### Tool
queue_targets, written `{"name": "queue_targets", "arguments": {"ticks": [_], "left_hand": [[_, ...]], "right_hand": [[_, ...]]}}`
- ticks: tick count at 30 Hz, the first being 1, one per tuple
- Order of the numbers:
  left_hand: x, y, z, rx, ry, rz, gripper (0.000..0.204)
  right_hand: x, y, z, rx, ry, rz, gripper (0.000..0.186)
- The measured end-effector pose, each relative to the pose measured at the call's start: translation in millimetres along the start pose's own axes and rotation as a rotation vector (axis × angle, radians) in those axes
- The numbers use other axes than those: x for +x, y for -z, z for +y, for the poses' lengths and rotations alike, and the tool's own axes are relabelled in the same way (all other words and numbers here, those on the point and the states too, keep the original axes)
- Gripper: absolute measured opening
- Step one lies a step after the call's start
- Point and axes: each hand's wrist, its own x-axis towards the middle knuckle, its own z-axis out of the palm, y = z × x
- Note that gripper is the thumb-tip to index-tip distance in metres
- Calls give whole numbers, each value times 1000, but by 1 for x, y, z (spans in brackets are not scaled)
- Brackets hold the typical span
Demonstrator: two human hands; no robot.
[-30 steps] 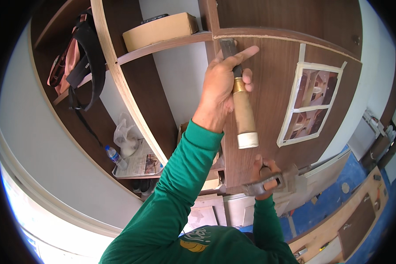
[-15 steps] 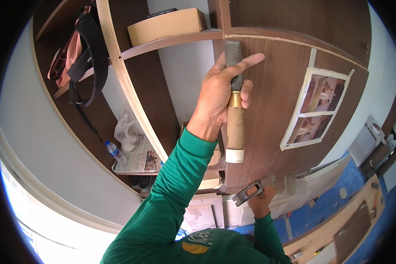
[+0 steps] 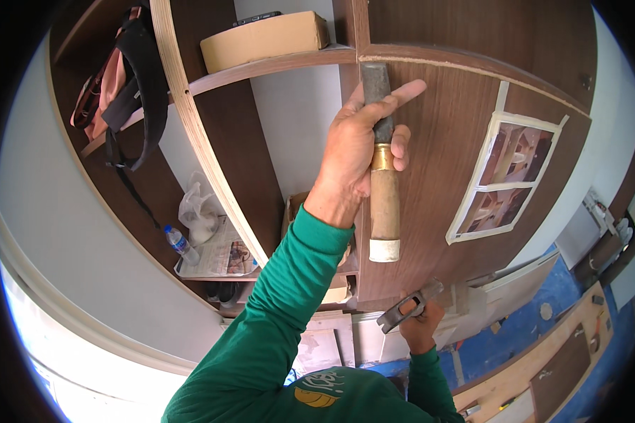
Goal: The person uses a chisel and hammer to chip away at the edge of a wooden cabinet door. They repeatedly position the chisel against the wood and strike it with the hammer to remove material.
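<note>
Raised in front of the brown cabinet door (image 3: 437, 162), my left hand (image 3: 349, 144) is closed round a chisel (image 3: 385, 204). Its dark metal blade points up, a brass ring joins it to the wooden handle, and the handle's end is whitish. My index finger stretches out to the right past the blade. The blade's tip is close to the door's upper edge; whether it touches cannot be told. Lower down, my right hand (image 3: 422, 330) grips a grey metal hammer (image 3: 407, 307) whose head shows an oblong opening. Its handle is mostly hidden.
Left of the door are open shelves with a cardboard box (image 3: 268, 44), a black strap bag (image 3: 148, 92), a plastic bottle (image 3: 180, 241) and a plastic bag (image 3: 199, 215). Taped photo sheets (image 3: 504, 180) are on the door. Boards and a workbench (image 3: 501, 388) stand below right.
The chisel in my left hand has shifted slightly to the right along the door. My right hand has come up a little with the hammer, its head tilting slightly.
</note>
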Motion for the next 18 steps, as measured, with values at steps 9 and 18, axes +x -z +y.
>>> {"name": "queue_targets", "arguments": {"ticks": [9, 18], "left_hand": [[-2, -5, 6, -32, 32, 42, 49], [-2, -3, 6, -27, 24, 48, 49]], "right_hand": [[-1, -7, -10, 80, -23, 163, 13], [40, 18, -64, -95, 315, 10, 21]]}}
